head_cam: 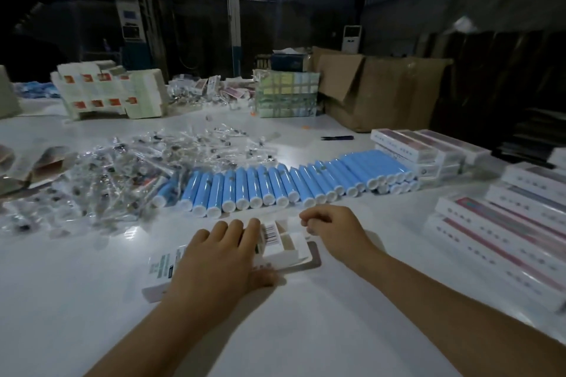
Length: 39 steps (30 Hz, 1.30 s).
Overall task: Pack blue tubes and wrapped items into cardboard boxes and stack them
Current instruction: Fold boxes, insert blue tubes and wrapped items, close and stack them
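Nearest, the left hand (214, 257) pressed flat, fingers straight, on a light, thin carton (280, 243) lying on the white table (306, 330) before the blue tubes (275, 187), while the right hand (333, 228) hovered loosely curled at its open end, probably best taken by its stiff edges.

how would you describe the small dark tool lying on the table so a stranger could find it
Start at the big brown cardboard carton at the far right of the white table. Just in front of its near corner lies a slim dark blue tool, alone on bare tabletop. Unlike the pale blue tubes nearer the person, it is dark, thin and single.
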Each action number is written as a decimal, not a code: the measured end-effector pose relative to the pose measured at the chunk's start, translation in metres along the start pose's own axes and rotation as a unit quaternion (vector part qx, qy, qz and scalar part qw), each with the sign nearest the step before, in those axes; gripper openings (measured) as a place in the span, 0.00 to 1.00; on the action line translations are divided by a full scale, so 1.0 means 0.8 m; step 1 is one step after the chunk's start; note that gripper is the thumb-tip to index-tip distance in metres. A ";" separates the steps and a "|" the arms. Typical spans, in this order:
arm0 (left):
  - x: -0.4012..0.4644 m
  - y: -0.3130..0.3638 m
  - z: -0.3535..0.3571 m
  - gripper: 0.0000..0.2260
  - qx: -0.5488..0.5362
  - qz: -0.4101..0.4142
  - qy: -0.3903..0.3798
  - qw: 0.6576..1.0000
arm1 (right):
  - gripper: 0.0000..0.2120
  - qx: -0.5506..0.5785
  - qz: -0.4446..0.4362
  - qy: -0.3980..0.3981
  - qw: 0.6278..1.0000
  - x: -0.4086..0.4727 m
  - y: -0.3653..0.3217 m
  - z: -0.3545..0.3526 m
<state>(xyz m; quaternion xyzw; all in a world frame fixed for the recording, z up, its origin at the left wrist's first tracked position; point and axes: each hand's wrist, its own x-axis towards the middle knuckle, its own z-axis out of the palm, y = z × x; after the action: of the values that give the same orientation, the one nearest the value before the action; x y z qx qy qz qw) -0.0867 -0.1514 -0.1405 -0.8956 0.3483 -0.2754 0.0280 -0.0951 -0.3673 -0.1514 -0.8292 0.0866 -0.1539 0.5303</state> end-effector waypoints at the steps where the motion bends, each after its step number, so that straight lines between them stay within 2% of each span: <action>1: 0.000 0.000 0.002 0.36 0.004 0.005 0.025 1.000 | 0.15 0.000 0.012 0.000 1.000 0.007 -0.004 -0.003; 3: 0.001 0.001 0.005 0.33 0.008 0.007 0.040 0.999 | 0.10 -0.044 0.018 0.010 0.999 0.031 -0.015 -0.018; 5: 0.005 0.003 0.007 0.30 0.010 0.010 0.031 0.999 | 0.09 -0.164 -0.008 0.055 0.985 0.072 -0.028 -0.039; 8: 0.007 0.002 0.010 0.28 -0.005 0.002 -0.002 1.000 | 0.10 -0.363 -0.013 0.119 0.924 0.137 -0.038 -0.073; 12: 0.012 0.001 0.008 0.34 -0.037 -0.001 -0.052 0.998 | 0.11 -0.546 0.087 0.070 0.830 0.186 -0.019 -0.091; 15: 0.013 -0.001 0.011 0.35 -0.034 -0.006 -0.052 0.998 | 0.11 -0.600 0.123 0.037 0.789 0.201 -0.007 -0.085; 19: 0.013 -0.001 0.013 0.34 -0.041 -0.008 -0.055 0.998 | 0.13 -0.594 0.121 0.027 0.795 0.212 -0.005 -0.072; 22: 0.012 -0.003 0.011 0.38 -0.055 -0.017 -0.072 0.996 | 0.13 -0.541 0.108 0.062 0.832 0.207 -0.013 -0.075; 24: 0.012 -0.002 0.007 0.39 -0.047 -0.026 -0.069 0.996 | 0.20 -0.449 0.095 0.084 0.885 0.195 -0.024 -0.080; 27: 0.009 -0.001 0.014 0.41 -0.044 -0.021 -0.080 0.996 | 0.40 -0.246 0.053 0.104 0.962 0.152 -0.046 -0.080; 29: 0.008 -0.002 0.014 0.40 -0.035 -0.033 -0.077 0.996 | 0.44 -0.062 0.020 0.115 0.991 0.107 -0.053 -0.078; 31: 0.009 -0.001 0.010 0.38 -0.023 -0.058 -0.078 0.995 | 0.44 0.088 -0.015 0.121 0.989 0.061 -0.051 -0.070; 33: 0.009 0.002 0.004 0.37 -0.028 -0.077 -0.071 0.994 | 0.41 0.176 -0.031 0.148 0.973 0.023 -0.045 -0.057; 36: 0.006 0.009 0.003 0.33 -0.025 -0.070 -0.017 0.997 | 0.36 0.255 -0.017 0.168 0.952 -0.010 -0.037 -0.035; 39: 0.004 0.016 -0.001 0.32 -0.027 -0.074 -0.027 0.997 | 0.24 0.305 0.013 0.150 0.940 -0.025 -0.036 -0.016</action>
<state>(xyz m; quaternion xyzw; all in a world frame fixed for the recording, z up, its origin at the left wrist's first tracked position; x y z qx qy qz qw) -0.0930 -0.1625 -0.1413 -0.9265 0.2875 -0.2426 -0.0068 -0.1186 -0.3601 -0.1236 -0.5939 0.1247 -0.2892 0.7403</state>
